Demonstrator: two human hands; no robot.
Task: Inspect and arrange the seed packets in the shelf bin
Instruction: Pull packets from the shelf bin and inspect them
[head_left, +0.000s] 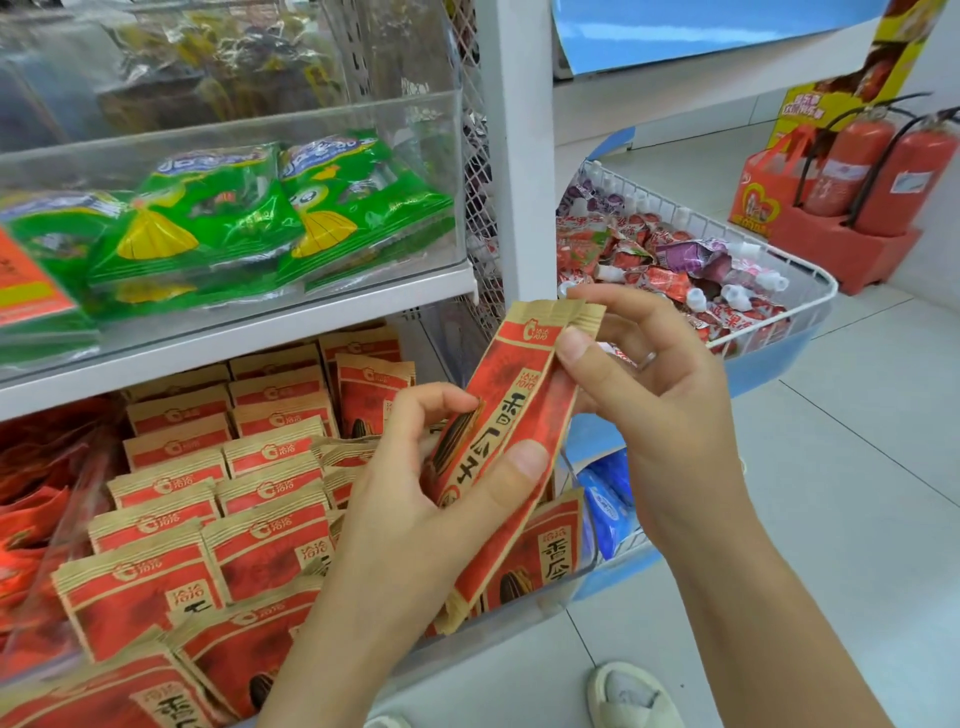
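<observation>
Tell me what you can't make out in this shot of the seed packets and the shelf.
Head view, the only one:
- Held seed packet: its lower end is hidden by the left hand; the small print is too small to read.
- Top bin: contents blurred behind glare.
- Red packs: cut off by the left edge.
- Right hand: its fingers are partly behind the packet.

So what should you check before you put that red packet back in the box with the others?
1. Both hands grip the held packet: left hand low, right hand at the top. Ok.
2. Packet looks whole, no tear on the side showing. Ok; back side cannot tell.
3. Same red and tan design as the packets in the bin. Ok.
4. Free slot in the rows: cannot tell; the hands hide the right end.
5. Rows upright: mostly ok; a few near the left hand lean. Not ok.
</observation>
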